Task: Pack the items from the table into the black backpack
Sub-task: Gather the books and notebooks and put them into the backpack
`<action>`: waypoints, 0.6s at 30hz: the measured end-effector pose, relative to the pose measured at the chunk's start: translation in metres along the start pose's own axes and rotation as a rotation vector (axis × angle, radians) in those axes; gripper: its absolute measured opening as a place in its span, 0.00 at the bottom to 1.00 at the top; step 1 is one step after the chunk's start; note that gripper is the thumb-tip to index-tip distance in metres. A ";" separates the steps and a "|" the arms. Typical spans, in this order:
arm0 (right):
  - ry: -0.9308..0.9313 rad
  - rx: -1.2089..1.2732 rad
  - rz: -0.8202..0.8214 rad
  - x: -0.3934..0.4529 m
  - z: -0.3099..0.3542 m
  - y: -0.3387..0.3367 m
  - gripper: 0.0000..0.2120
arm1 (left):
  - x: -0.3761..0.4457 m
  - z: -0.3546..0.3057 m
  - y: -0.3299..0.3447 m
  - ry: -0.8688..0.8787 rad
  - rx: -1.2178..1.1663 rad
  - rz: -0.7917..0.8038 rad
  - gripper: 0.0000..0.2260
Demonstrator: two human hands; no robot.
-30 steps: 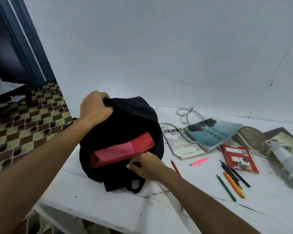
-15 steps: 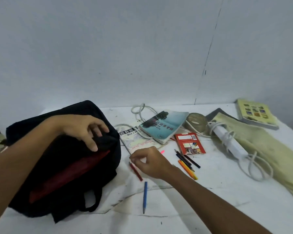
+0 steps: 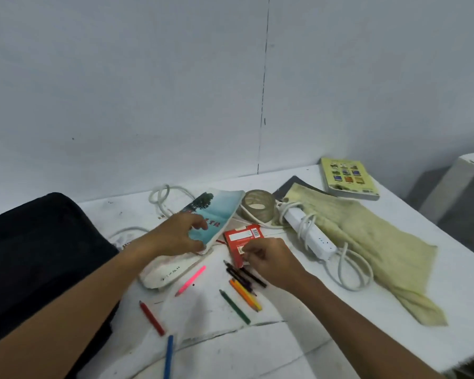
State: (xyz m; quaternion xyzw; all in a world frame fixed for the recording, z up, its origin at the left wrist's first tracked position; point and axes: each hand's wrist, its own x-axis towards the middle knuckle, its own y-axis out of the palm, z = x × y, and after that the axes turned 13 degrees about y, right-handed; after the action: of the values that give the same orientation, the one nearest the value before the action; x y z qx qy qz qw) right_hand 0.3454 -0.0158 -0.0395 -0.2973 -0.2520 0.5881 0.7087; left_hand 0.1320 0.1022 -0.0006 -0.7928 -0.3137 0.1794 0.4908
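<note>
The blue book (image 3: pixel 216 212) lies on the white surface (image 3: pixel 298 351), just right of the black backpack (image 3: pixel 39 255). It looks light and bendable; best taken by its near edge, where the left hand (image 3: pixel 175 236) curls around it. Beside the book, the right hand (image 3: pixel 268 261) seems to pinch the red box (image 3: pixel 241 239). Loose pencils (image 3: pixel 244 291) and a white cable (image 3: pixel 162 195) crowd the book.
</note>
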 end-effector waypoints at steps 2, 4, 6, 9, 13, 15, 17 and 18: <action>0.050 0.004 -0.032 0.007 -0.013 -0.013 0.10 | 0.017 -0.004 0.021 0.000 0.076 -0.041 0.21; 0.075 -0.011 -0.023 0.018 -0.029 -0.025 0.10 | 0.035 -0.004 0.041 -0.022 0.154 -0.073 0.25; 0.090 -0.081 0.026 0.026 -0.039 -0.032 0.10 | 0.048 0.001 0.058 -0.075 0.213 -0.087 0.26; 0.071 -0.140 0.079 0.037 -0.046 -0.035 0.11 | 0.055 0.010 0.068 -0.112 0.306 -0.095 0.22; 0.037 -0.150 0.068 0.053 -0.045 -0.037 0.12 | 0.058 0.015 0.066 -0.075 0.275 -0.145 0.17; 0.042 -0.187 0.071 0.061 -0.046 -0.033 0.12 | 0.061 0.015 0.060 -0.078 0.263 -0.156 0.16; 0.038 -0.248 0.067 0.064 -0.043 -0.028 0.10 | 0.063 0.018 0.056 -0.062 0.247 -0.176 0.16; 0.031 -0.275 0.062 0.066 -0.042 -0.024 0.09 | 0.062 0.020 0.053 -0.055 0.229 -0.182 0.16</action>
State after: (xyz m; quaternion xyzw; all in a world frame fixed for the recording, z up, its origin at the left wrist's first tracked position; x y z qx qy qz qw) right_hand 0.4031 0.0404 -0.0507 -0.4084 -0.3102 0.5648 0.6466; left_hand 0.1828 0.1409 -0.0552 -0.6947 -0.3749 0.1906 0.5835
